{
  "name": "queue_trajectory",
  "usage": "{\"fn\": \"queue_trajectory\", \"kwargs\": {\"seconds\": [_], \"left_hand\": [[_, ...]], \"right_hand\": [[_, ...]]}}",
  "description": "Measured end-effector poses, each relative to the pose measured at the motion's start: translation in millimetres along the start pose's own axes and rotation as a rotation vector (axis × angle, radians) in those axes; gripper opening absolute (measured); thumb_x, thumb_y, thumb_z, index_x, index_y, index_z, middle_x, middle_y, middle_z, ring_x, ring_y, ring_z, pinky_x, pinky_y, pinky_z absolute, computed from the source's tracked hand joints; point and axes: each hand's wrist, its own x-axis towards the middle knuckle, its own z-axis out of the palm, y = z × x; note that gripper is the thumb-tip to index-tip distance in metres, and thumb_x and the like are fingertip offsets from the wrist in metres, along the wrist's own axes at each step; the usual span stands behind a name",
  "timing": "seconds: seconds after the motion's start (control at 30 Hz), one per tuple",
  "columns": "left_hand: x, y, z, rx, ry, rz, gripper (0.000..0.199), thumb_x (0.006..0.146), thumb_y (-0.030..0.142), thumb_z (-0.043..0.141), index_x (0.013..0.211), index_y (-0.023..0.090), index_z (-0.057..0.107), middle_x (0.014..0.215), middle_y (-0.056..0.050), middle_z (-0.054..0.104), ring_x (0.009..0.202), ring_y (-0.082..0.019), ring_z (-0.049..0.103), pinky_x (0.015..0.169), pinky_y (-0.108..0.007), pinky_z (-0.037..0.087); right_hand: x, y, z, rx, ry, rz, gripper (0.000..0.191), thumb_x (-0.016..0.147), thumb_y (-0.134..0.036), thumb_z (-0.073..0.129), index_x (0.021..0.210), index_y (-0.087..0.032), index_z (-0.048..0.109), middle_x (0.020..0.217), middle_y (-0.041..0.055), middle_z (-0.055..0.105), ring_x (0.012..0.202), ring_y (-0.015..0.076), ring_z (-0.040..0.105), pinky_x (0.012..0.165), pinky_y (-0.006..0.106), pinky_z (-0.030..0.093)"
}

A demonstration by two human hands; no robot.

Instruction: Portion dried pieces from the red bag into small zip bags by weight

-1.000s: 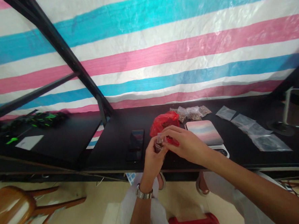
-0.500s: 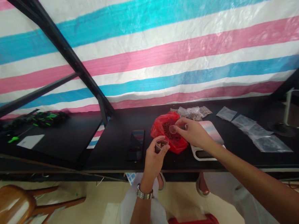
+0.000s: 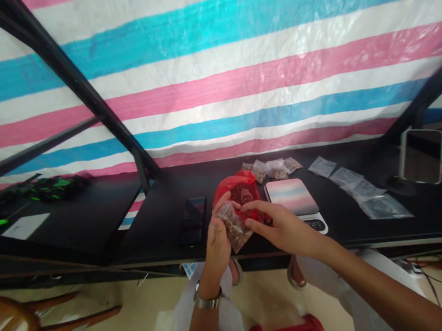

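My left hand (image 3: 218,235) holds a small clear zip bag (image 3: 234,227) of brown pieces, tilted above the table's front edge. The fingers of my right hand (image 3: 275,224) are bent at the bag's upper right side; whether they grip it is hard to tell. Just behind both hands lies the open red plastic bag (image 3: 225,184) with small brown pieces inside, and a small clear cup (image 3: 246,196) rests on them. To the right is a white scale (image 3: 294,197) with a pale striped top, partly behind my right hand.
Several filled zip bags (image 3: 276,170) lie at the back, and flat clear bags (image 3: 361,189) to the right. A dark phone (image 3: 193,219) is on the left. A screen on a stand (image 3: 421,156) stands far right. The black table (image 3: 345,233) ends close to my body.
The clear cup has gone from my left hand, and a cup now sits in the red bag. A filled zip bag is now in my left hand. The view has shifted slightly right.
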Motion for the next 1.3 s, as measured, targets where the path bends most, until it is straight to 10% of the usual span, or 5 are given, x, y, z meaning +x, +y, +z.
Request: {"fn": "queue_trajectory", "kwargs": {"seconds": [0.23, 0.7, 1.3], "left_hand": [[4, -24, 43.9, 0.195, 0.101, -0.004, 0.073, 0.102, 0.078, 0.04, 0.148, 0.025, 0.06, 0.152, -0.014, 0.061, 0.147, -0.03, 0.053, 0.126, -0.046, 0.039], [17, -39, 18.2, 0.803, 0.329, 0.35, 0.02, 0.098, 0.014, 0.054, 0.114, 0.022, 0.063, 0.112, -0.01, 0.069, 0.105, -0.027, 0.061, 0.097, -0.043, 0.047], [1, -28, 33.1, 0.874, 0.339, 0.48, 0.015, 0.103, 0.029, 0.059, 0.114, 0.023, 0.068, 0.118, -0.011, 0.069, 0.112, -0.03, 0.06, 0.097, -0.044, 0.043]], "right_hand": [[-3, 24, -18, 0.164, 0.134, 0.195, 0.031, 0.096, -0.047, 0.067, 0.112, -0.021, 0.073, 0.084, 0.0027, 0.077, 0.073, 0.0183, 0.07, 0.066, 0.029, 0.054], [53, 35, -24, -0.176, -0.005, 0.19, 0.02, 0.094, -0.026, 0.061, 0.09, -0.021, 0.08, 0.091, 0.0053, 0.084, 0.08, 0.024, 0.075, 0.076, 0.034, 0.055], [3, 39, -29, 0.004, 0.293, 0.17, 0.028, 0.093, -0.048, 0.065, 0.1, -0.023, 0.076, 0.095, 0.0069, 0.081, 0.08, 0.0225, 0.072, 0.067, 0.033, 0.056]]}}
